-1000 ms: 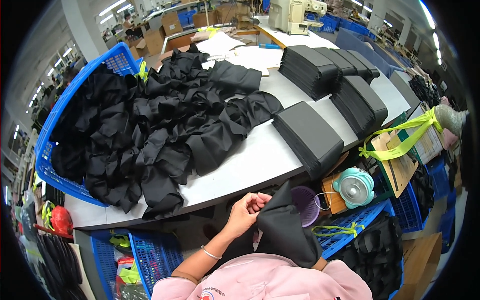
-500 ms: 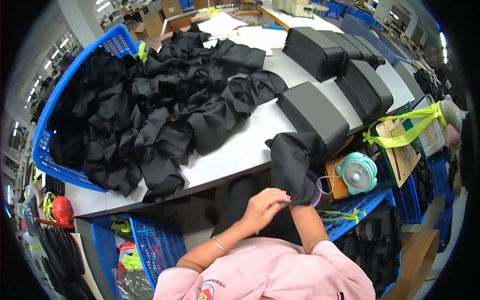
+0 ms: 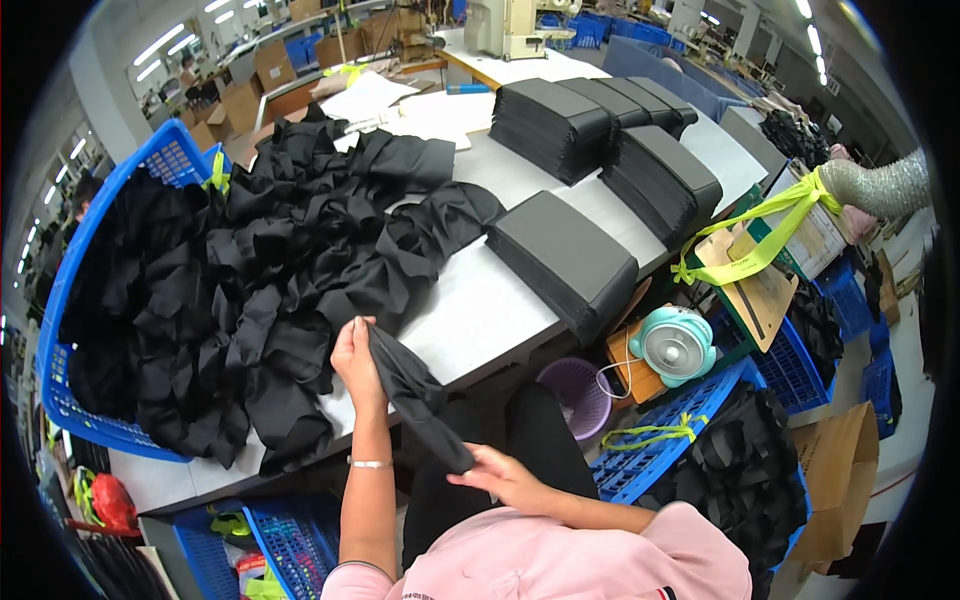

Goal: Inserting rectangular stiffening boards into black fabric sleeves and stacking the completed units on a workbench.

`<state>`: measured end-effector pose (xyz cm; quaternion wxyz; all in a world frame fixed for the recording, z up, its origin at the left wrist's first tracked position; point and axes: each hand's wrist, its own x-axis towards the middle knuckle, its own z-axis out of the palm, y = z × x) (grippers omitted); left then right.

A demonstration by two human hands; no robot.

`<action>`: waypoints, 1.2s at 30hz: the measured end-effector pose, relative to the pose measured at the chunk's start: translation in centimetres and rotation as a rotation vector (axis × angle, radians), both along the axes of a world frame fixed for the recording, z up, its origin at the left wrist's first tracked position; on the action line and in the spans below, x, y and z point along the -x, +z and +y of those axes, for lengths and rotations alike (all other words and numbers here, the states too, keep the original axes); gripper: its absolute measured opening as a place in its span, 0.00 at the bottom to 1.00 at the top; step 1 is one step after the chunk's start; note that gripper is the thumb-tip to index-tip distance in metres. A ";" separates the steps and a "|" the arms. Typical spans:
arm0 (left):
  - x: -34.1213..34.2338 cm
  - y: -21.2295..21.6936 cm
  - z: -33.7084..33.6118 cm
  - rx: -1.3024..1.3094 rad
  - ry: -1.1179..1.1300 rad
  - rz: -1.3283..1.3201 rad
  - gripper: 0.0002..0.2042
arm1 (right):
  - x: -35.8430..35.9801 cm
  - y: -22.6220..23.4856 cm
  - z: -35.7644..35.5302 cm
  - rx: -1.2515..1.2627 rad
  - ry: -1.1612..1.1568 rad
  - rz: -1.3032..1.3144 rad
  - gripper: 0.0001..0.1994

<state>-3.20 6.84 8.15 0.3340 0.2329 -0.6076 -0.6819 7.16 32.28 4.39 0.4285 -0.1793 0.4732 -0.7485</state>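
Note:
Between my two hands a black fabric piece [image 3: 415, 400] is stretched at a slant over my lap. My left hand [image 3: 357, 362], near the table's front edge, pinches its upper end. Lower and to the right, my right hand [image 3: 500, 478] grips the other end. A big heap of loose black fabric pieces [image 3: 250, 270] lies on the white table [image 3: 485, 320] just beyond my left hand and spills out of a blue basket [image 3: 60, 330]. A neat stack of flat black pieces [image 3: 565, 255] stands on the table to the right.
More black stacks [image 3: 550, 125] stand farther back. Below the table edge at right are a purple bin [image 3: 578, 395], a teal fan [image 3: 675, 345] and a blue crate [image 3: 670, 435] of black pieces. Another blue crate [image 3: 295, 545] sits at lower left. A silver duct [image 3: 880, 185] hangs at right.
The black fabric piece covered my right hand like a sleeve; now it is off and pulled between both hands. My hands moved left and apart, and the view shifted right.

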 end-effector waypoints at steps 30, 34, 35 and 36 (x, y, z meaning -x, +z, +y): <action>-11.8 -1.6 6.8 -0.728 -0.480 0.116 0.24 | 6.8 4.9 -2.7 -0.231 -0.918 1.219 0.11; -12.4 -4.7 6.1 -0.845 -0.722 -0.069 0.36 | 6.5 5.1 -2.0 -0.250 -1.036 1.283 0.11; -12.5 -4.7 6.4 -0.848 -0.736 -0.072 0.36 | 6.3 4.9 -2.0 -0.245 -1.027 1.268 0.11; -12.9 -3.8 7.0 -0.729 -0.729 -0.109 0.35 | 6.2 4.7 -1.6 -0.282 -1.005 1.254 0.11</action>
